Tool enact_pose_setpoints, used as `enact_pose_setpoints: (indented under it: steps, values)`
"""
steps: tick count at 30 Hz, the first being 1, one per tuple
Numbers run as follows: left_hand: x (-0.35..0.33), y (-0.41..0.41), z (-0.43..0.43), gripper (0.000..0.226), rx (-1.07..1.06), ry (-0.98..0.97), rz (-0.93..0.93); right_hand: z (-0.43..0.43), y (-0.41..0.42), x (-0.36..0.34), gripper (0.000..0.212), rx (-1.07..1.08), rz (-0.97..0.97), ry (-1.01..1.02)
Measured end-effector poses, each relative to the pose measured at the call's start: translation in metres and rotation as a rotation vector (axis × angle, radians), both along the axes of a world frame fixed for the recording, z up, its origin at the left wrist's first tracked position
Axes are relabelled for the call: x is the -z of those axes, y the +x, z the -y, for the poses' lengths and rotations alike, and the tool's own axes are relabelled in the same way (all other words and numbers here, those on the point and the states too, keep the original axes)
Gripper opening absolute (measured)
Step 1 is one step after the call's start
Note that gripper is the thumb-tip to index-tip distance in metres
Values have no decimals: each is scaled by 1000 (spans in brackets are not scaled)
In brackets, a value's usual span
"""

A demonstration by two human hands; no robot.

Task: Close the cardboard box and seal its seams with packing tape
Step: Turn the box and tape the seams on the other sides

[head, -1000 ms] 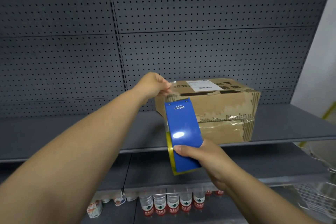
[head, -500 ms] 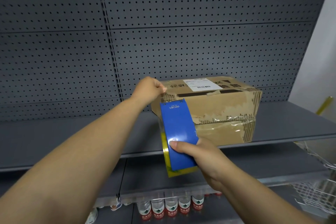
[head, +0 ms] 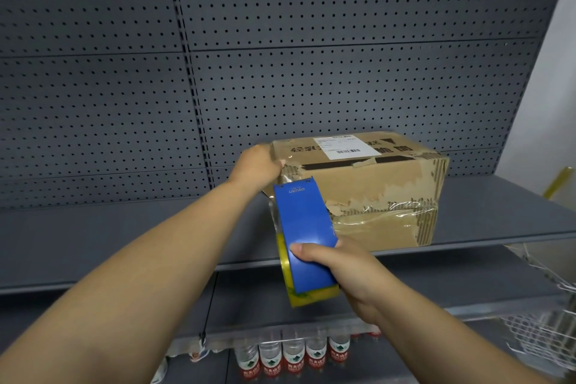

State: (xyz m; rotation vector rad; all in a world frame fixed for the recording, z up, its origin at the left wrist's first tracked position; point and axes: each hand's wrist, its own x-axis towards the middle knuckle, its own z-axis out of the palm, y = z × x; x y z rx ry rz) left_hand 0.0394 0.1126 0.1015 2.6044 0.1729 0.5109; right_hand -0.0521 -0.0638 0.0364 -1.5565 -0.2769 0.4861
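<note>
A worn cardboard box (head: 386, 187) with a white shipping label stands on the grey shelf (head: 124, 237), its top flaps down. My left hand (head: 257, 165) is at the box's top left corner, fingers curled and pinching the end of a clear tape strip against the cardboard. My right hand (head: 339, 265) grips a blue tape dispenser (head: 304, 234) with a yellowish tape roll, held in front of the box's left end. Clear tape runs from the dispenser's toothed edge up to the corner.
Grey pegboard panels (head: 280, 72) back the shelf. Several water bottles (head: 293, 355) stand on the bottom shelf. A white wire basket (head: 542, 330) sits at the lower right. A pale wall lies to the right.
My left hand has shifted slightly left along the box's corner. The dispenser in my right hand stays close to the box's left end. The camera has tilted a little.
</note>
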Motion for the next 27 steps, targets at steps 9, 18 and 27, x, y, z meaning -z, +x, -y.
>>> enact_pose_setpoints:
  steps: [9, 18, 27]
  values:
    - [9, -4, -6, 38, 131, 309, 76, 3, -1, -1, 35, 59, 33, -14]
    - [2, -20, -17, 41, 257, 352, -137, 5, -24, 9, 80, 354, 296, -99]
    - [-2, -12, -21, 40, 370, 521, -80, -12, -36, 27, 97, 391, 671, -454]
